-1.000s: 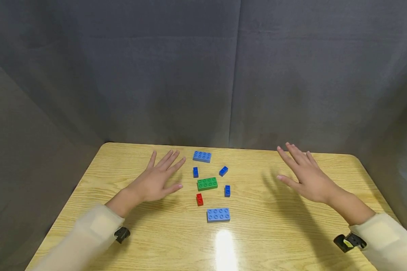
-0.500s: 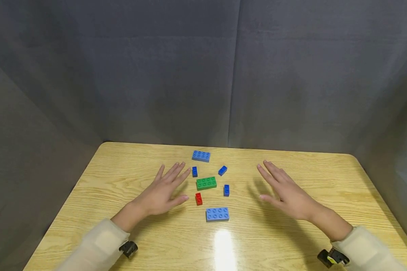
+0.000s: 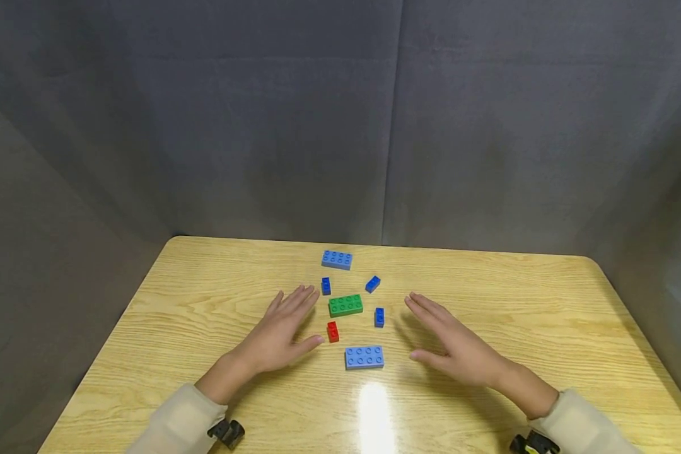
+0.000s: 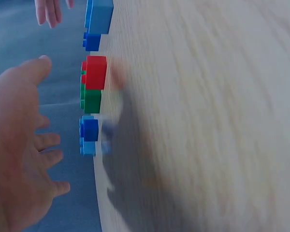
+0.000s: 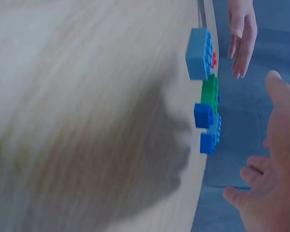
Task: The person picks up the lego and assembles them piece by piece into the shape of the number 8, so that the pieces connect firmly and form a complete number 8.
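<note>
My left hand point(image 3: 280, 334) hovers over the table just left of the bricks, its fingers extended and holding nothing. Its thumb tip points at a small red brick point(image 3: 333, 331), and its fingertips are close to a small dark blue brick point(image 3: 326, 286). On the other side, my right hand point(image 3: 459, 347) is held above the wood with straight fingers and no object in it. Nearest to it are a small blue brick point(image 3: 379, 317) and a large light blue brick point(image 3: 364, 357). Between the hands lies a long green brick point(image 3: 345, 306), studs up.
Farther back lie another large light blue brick point(image 3: 337, 260) and a small tilted blue brick point(image 3: 372, 284). The wooden table point(image 3: 516, 290) ends at a dark grey curtain point(image 3: 284, 139), which also hangs along both sides.
Both hands have moved inward toward the bricks and nearer the person, the right one farther than the left. The bricks have stayed in their places on the table.
</note>
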A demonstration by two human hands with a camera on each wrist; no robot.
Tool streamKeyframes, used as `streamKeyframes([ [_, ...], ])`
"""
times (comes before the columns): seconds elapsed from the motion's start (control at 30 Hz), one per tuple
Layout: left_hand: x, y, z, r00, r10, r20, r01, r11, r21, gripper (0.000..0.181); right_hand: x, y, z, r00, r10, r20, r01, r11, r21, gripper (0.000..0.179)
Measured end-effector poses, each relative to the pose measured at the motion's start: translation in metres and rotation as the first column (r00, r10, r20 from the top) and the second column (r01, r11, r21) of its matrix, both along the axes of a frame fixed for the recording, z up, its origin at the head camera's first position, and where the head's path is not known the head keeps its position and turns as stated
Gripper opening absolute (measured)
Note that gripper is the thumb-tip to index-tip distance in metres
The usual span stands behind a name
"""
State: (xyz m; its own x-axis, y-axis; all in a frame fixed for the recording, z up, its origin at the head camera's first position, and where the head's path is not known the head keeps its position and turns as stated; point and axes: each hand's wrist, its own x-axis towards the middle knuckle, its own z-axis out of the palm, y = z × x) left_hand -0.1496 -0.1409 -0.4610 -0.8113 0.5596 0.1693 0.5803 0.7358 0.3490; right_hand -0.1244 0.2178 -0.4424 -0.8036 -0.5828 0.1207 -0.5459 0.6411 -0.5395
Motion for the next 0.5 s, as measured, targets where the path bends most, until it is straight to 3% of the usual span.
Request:
streamKeyframes([
  [0.17,0.001,0.008,-0.005,0.999,0.045,0.005,-0.045,0.996,0.071,0.073,0.004,-0.008,-0.007,0.997,0.007,0.081,0.000,0.996,-0.093,0.080],
  [0.5,0.006,0.024,-0.014,0.993,0.099,0.070,-0.111,0.977,0.184,0.060,0.006,-0.025,-0.026,0.987,0.032,0.160,-0.001,0.981,-0.192,0.070],
])
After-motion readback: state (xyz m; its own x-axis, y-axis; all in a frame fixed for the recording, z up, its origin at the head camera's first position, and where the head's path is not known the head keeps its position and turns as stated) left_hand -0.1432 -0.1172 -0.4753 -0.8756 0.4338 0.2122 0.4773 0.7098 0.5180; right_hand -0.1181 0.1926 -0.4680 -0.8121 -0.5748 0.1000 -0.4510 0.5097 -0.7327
